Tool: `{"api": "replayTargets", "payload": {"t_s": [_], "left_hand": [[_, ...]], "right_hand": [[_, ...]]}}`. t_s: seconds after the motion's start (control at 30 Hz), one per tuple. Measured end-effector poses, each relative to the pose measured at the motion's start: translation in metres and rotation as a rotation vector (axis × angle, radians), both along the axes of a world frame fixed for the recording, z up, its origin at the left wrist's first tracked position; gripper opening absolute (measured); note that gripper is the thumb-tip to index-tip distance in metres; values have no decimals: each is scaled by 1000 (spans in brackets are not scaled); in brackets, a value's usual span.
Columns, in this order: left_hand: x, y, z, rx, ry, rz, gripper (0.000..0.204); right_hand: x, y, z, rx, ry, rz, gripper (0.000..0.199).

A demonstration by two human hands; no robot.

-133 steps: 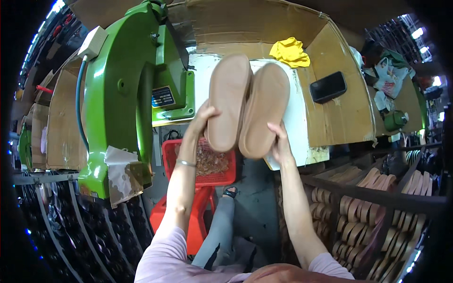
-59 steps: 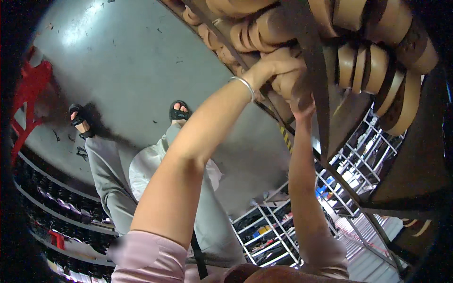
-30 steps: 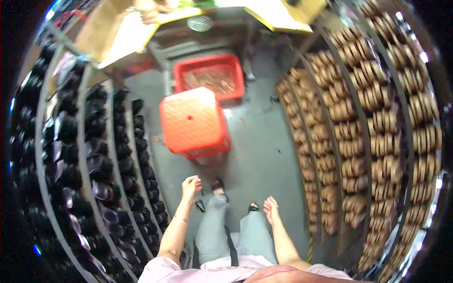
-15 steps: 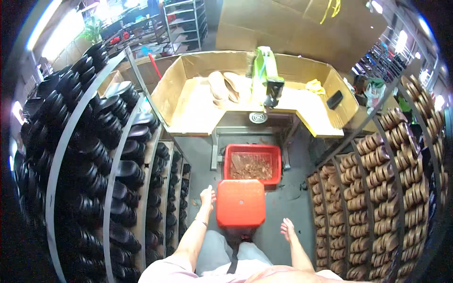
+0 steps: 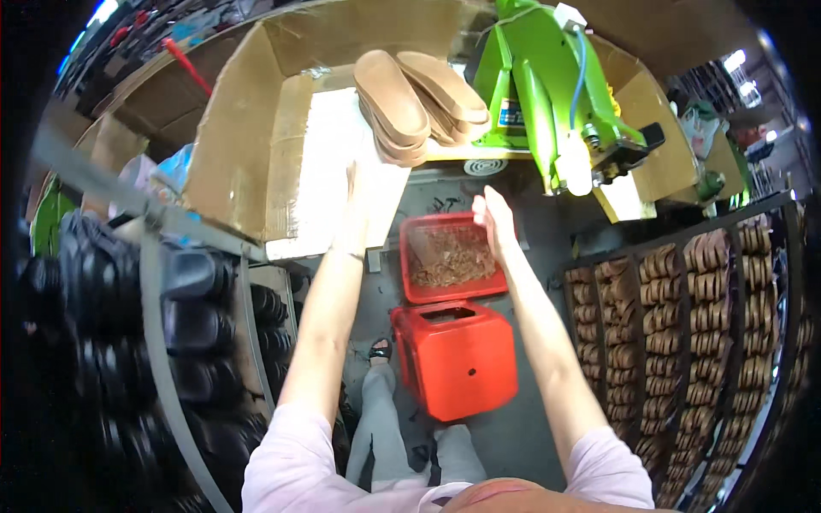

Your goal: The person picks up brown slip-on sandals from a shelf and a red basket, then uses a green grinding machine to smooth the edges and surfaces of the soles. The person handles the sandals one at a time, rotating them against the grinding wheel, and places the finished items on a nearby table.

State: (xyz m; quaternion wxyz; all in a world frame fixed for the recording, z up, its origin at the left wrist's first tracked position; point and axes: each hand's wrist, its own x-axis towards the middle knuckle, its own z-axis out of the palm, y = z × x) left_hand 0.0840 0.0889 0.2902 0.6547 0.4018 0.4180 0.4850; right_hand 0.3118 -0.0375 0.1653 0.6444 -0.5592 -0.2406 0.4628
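Note:
My left hand (image 5: 357,201) reaches over the white worktop beside the left stack of tan shoe soles (image 5: 392,98). Bright light washes out its outline, but the fingers look stretched out and I see nothing in them. A second stack of tan soles (image 5: 445,90) lies against the first, at its right. Lower and further right, my right hand (image 5: 496,224) is raised with its fingers apart and holds nothing. It hangs over the right edge of the red bin (image 5: 409,256), below the green machine (image 5: 534,85).
A red stool (image 5: 470,363) stands tilted in front of my legs, near the bin, which holds brown scraps. Cardboard walls (image 5: 235,137) ring the worktop. Racks of black shoes (image 5: 201,325) stand at the left, racks of brown soles (image 5: 663,316) at the right.
I have come closer to the worktop, and the soles and machine look larger. Both hands have risen forward, the left one to the soles. The stool now appears tilted and shifted to the right.

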Motion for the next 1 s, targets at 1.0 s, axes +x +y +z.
{"api": "replayTargets", "payload": {"t_s": [1.0], "left_hand": [[-38, 218, -80, -406, -14, -406, 105]], "right_hand": [[8, 215, 42, -184, 69, 82, 95]]}}
